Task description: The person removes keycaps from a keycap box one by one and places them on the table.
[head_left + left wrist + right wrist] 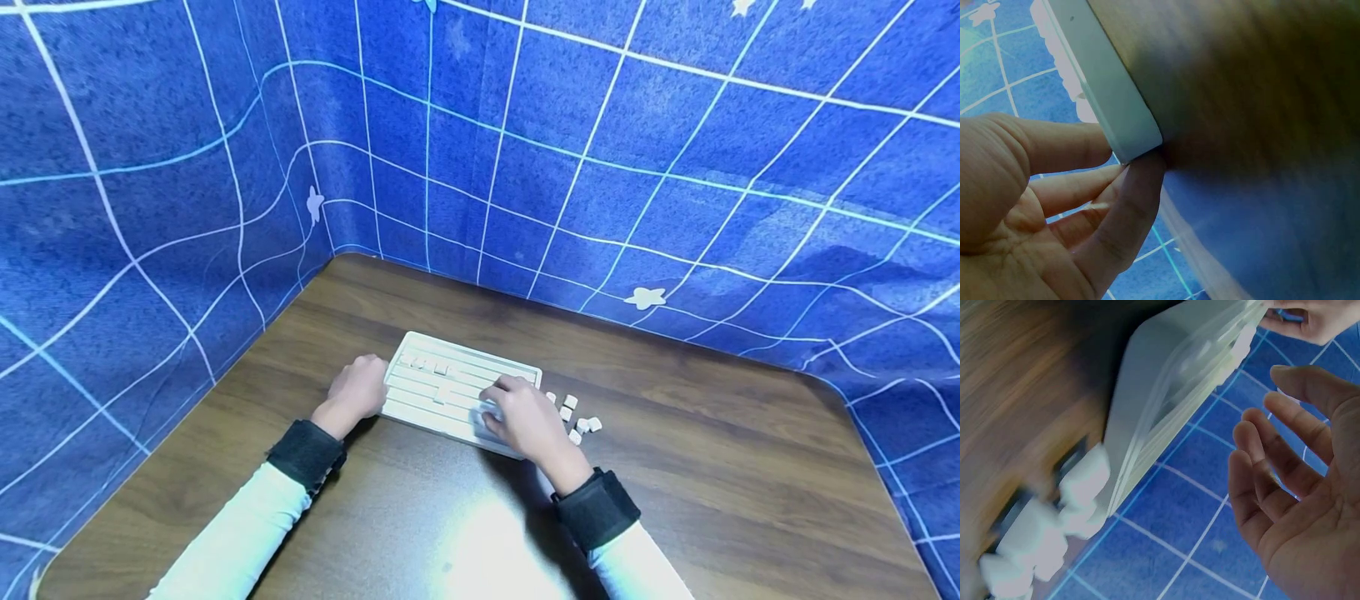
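Observation:
A white tray (476, 357) with raised ridges along its length lies on the table. My left hand (360, 387) holds its left end; in the left wrist view the thumb and a finger pinch the tray's corner (1110, 94). Several small white blocks (442, 369) sit in a row on the ridges, and another white block (441, 393) stands lower down. Over the tray's right part hovers my right hand (525, 417). Its fingers are loosely bent and hold nothing, as the right wrist view shows.
Several loose white blocks (571, 402) lie on the brown wooden table (720, 467) just beyond the tray's right end. Blue cloth (570, 167) with a white grid and stars hangs behind the table and along its left side.

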`<state>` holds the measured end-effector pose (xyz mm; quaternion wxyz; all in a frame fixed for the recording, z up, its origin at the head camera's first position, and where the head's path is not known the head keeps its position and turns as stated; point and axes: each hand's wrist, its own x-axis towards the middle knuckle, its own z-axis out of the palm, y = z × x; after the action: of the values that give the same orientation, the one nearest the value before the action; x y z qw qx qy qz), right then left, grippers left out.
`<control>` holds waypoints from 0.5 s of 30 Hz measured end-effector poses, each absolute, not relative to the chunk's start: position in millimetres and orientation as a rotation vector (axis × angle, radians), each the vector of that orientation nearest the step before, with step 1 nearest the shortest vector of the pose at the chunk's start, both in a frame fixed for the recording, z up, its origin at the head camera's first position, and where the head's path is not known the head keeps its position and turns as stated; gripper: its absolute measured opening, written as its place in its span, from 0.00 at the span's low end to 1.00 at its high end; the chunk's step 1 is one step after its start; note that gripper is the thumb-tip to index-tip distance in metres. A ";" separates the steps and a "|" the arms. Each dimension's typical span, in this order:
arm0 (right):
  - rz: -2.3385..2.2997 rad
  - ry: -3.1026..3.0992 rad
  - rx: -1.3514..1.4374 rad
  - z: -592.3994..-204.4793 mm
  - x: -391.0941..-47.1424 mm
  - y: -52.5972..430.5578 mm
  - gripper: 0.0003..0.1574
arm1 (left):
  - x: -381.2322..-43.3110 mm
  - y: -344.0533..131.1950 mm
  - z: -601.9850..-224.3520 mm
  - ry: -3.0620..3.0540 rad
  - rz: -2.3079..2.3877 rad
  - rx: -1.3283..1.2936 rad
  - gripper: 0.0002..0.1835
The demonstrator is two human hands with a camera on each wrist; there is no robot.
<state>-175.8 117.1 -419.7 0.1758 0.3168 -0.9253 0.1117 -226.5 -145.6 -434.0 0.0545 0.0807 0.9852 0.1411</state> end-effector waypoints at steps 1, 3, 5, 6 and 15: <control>0.321 -2.619 0.902 -419.2 -176.7 113.4 0.13 | -226.6 -145.6 -433.9 2.994 0.427 0.242 0.09; 0.324 -2.615 0.905 -419.2 -178.8 106.4 0.13 | -226.6 -145.7 -433.7 2.993 0.425 0.242 0.09; 0.329 -2.625 0.903 -419.6 -180.6 99.7 0.14 | -226.4 -145.9 -434.2 2.994 0.417 0.248 0.09; 0.330 -2.634 0.899 -419.8 -181.4 96.6 0.14 | -226.3 -146.0 -434.5 2.996 0.416 0.251 0.09; 0.343 -2.755 0.861 -423.1 -190.6 71.6 0.15 | -226.1 -147.0 -436.0 3.012 0.420 0.250 0.09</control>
<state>-190.6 71.6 -423.1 0.1170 0.2942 -0.9413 0.1170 -226.1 -147.0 -436.0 0.0450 0.0818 0.9861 0.1376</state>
